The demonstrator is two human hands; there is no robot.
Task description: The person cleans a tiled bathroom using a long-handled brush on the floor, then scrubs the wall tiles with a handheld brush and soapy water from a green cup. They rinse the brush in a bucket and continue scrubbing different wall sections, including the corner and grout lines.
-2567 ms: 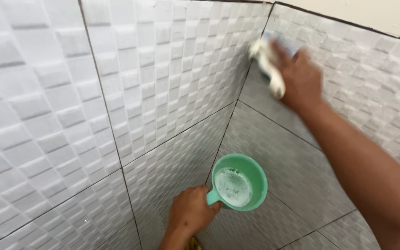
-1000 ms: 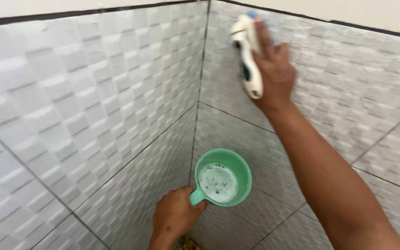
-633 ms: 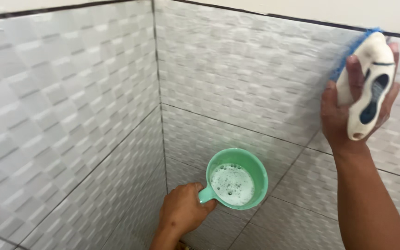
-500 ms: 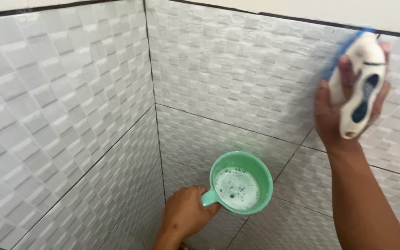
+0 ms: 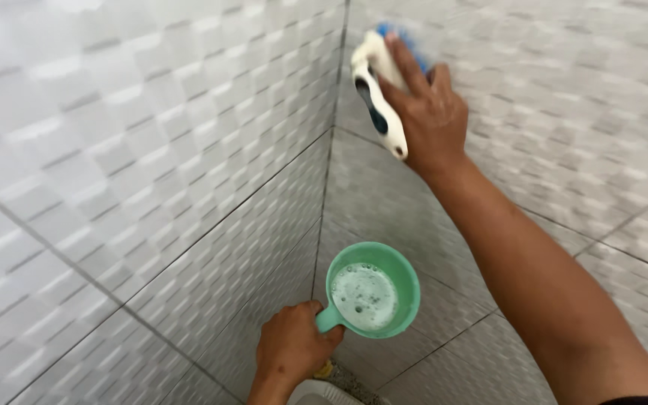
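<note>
My right hand (image 5: 430, 112) grips a white scrub brush (image 5: 376, 94) with a dark blue inset and blue bristles, pressed against the right tiled wall (image 5: 564, 97) close to the corner seam. Lower down, my left hand (image 5: 292, 347) holds the handle of a green dipper (image 5: 373, 290). The dipper is level and holds foamy, soapy water. It hangs in the corner, apart from the brush.
Two walls of white embossed square-pattern tiles meet at a vertical corner (image 5: 330, 142). The left wall (image 5: 114, 172) is glossy. A white rounded object (image 5: 324, 393) and a bit of speckled floor show at the bottom edge.
My right hand has swept the brush from the far right of the wall back left to the corner and somewhat lower. The dipper stays in my left hand.
</note>
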